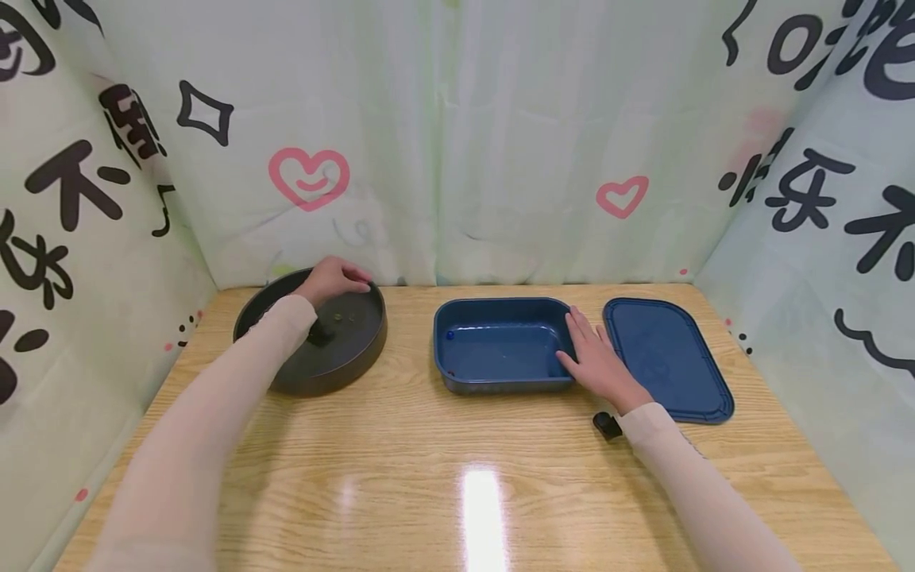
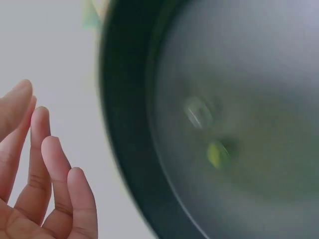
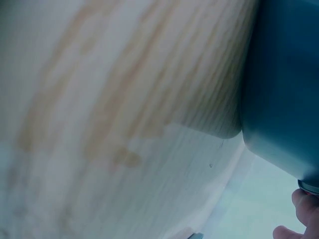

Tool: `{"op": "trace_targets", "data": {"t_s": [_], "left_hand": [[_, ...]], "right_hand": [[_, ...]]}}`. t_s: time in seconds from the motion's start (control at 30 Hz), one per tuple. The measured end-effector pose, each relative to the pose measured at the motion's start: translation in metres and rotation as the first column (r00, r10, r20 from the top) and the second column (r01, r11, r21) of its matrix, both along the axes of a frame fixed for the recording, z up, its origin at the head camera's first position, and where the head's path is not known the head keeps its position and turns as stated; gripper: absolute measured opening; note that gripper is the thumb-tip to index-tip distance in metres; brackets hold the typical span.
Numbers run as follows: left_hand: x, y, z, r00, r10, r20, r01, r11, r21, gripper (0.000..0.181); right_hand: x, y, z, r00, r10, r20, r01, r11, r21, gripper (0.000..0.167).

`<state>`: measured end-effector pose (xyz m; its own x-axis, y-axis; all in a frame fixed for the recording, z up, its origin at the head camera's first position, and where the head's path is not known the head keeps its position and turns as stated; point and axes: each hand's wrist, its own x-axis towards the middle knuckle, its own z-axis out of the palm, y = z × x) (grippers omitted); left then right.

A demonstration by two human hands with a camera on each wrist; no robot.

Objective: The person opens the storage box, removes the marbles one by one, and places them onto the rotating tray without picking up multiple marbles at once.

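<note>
Over the right part of a round dark pan [image 1: 322, 380], my left hand [image 1: 332, 280] hovers with thumb and index fingertips close together; whether something small lies between them cannot be told. The left wrist view shows that hand [image 2: 47, 184] with gently bent fingers. Inside the pan [image 2: 130, 124] lie a clear piece [image 2: 198, 112] and a yellow-green piece [image 2: 218, 155]. My right hand [image 1: 600, 361] rests on the right rim of a blue box [image 1: 500, 385], fingers extended. The box holds a small blue piece [image 1: 450, 335] and a tiny brownish piece [image 1: 451, 372].
A blue lid [image 1: 668, 361] lies flat at the right of the box. A small black object [image 1: 608, 425] shows beside my right wrist. The wooden table [image 1: 400, 477] is bounded by printed curtains [image 1: 436, 159] at the back and both sides.
</note>
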<state>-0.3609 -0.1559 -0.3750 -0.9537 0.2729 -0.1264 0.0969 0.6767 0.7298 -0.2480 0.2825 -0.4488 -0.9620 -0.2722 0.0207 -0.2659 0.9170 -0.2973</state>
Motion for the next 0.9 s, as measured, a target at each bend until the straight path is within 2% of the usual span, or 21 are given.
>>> {"op": "trace_targets", "data": {"t_s": [0.13,0.23,0.4,0.53,0.6,0.67,0.83,0.9], "left_hand": [[0.004,0.029,0.007,0.996,-0.084,-0.02,0.084,0.996,-0.015,0.028],[0.007,0.05,0.008,0.984,-0.17,-0.047,0.168,0.984,-0.053,0.026],[0.01,0.081,0.008,0.947,-0.305,-0.101,0.293,0.949,-0.116,0.022],[0.01,0.098,0.005,0.919,-0.377,-0.117,0.36,0.922,-0.146,0.02],[0.007,0.104,0.001,0.903,-0.412,-0.121,0.386,0.903,-0.19,0.019],[0.003,0.11,-0.005,0.881,-0.456,-0.127,0.42,0.877,-0.232,0.019],[-0.008,0.122,-0.018,0.804,-0.576,-0.147,0.507,0.794,-0.336,0.018],[-0.011,0.127,-0.021,0.785,-0.604,-0.141,0.523,0.767,-0.372,0.018]], "right_hand": [[0.001,0.0,0.0,1.0,-0.003,0.005,0.003,1.0,-0.004,0.072],[0.001,0.0,0.0,1.0,-0.004,0.004,0.004,1.0,-0.001,0.072],[0.001,-0.001,0.001,1.0,-0.002,-0.003,0.002,1.0,-0.002,0.072],[0.001,-0.001,0.001,1.0,0.005,-0.001,-0.005,1.0,-0.007,0.071],[0.0,-0.001,0.0,1.0,0.006,0.002,-0.006,1.0,-0.006,0.071],[0.0,-0.001,-0.001,1.0,0.004,0.006,-0.004,1.0,0.0,0.071],[0.0,0.0,0.0,1.0,0.0,0.005,0.0,1.0,-0.009,0.072],[0.001,0.0,0.0,1.0,0.0,0.003,0.0,1.0,-0.014,0.071]]}}
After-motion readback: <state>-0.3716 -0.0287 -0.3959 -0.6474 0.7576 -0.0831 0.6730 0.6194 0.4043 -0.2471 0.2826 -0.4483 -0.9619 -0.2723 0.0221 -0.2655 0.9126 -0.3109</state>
